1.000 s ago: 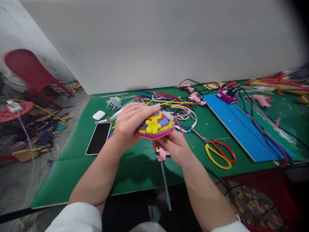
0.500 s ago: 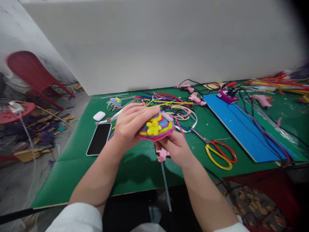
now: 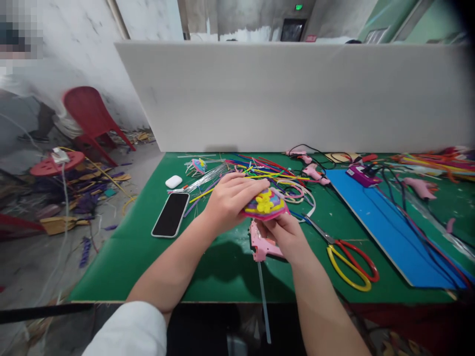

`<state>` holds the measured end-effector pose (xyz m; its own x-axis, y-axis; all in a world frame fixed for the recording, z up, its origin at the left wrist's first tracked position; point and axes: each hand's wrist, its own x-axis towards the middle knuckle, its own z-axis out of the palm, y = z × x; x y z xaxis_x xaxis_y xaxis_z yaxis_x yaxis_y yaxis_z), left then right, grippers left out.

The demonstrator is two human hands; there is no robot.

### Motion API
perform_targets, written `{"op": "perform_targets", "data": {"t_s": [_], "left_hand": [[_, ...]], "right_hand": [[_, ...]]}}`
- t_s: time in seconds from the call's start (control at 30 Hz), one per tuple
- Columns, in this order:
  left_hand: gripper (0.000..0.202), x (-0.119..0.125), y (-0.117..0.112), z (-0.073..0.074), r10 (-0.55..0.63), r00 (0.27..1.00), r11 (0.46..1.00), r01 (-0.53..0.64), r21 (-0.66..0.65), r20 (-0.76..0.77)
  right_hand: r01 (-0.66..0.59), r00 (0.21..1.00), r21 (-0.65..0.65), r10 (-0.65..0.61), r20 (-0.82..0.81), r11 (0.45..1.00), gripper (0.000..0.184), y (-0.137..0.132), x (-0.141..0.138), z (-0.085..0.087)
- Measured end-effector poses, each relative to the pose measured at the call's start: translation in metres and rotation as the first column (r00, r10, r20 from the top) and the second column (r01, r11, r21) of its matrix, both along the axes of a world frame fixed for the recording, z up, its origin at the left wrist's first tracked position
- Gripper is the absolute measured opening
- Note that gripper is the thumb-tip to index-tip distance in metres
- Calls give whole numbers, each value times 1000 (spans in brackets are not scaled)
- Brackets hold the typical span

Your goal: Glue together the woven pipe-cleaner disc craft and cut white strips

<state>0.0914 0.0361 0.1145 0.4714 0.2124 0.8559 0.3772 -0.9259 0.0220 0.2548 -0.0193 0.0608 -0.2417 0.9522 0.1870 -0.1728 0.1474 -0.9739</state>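
Observation:
My left hand [image 3: 230,200] curls over the left side of a small multicoloured pipe-cleaner piece [image 3: 265,204] with a yellow flower on top, holding it above the green mat [image 3: 148,257]. My right hand [image 3: 284,235] sits just below it, fingers wrapped around a pink glue gun [image 3: 261,242] whose clear glue stick [image 3: 264,301] trails toward the table edge. The gun's nozzle is hidden under the piece. Both hands are closed.
A black phone [image 3: 171,214] and a white earbud case [image 3: 173,181] lie to the left. Yellow-and-red scissors [image 3: 349,262] lie to the right, beside a blue board [image 3: 386,217]. Loose pipe cleaners [image 3: 260,165] and other pink glue guns [image 3: 315,173] lie behind. A white partition [image 3: 297,94] backs the table; a red chair [image 3: 91,116] stands at left.
The view has tilted upward and shifted, showing the partition's top and the room beyond. Both hands keep their grips; more of the pink glue gun shows under the piece.

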Motion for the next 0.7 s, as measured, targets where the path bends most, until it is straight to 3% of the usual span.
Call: {"op": "perform_targets", "data": {"t_s": [0.33,0.7], "left_hand": [[34,1,-1,-2,-10,1000,999,10,-36,14],[35,2,-1,-2,-3,1000,999,3,-41,8]], "right_hand": [[0,1000,-15,0,-23,1000,32,-3,-2,7],[-32,999,-33,31,-18,999,32,-1,0,1]]}}
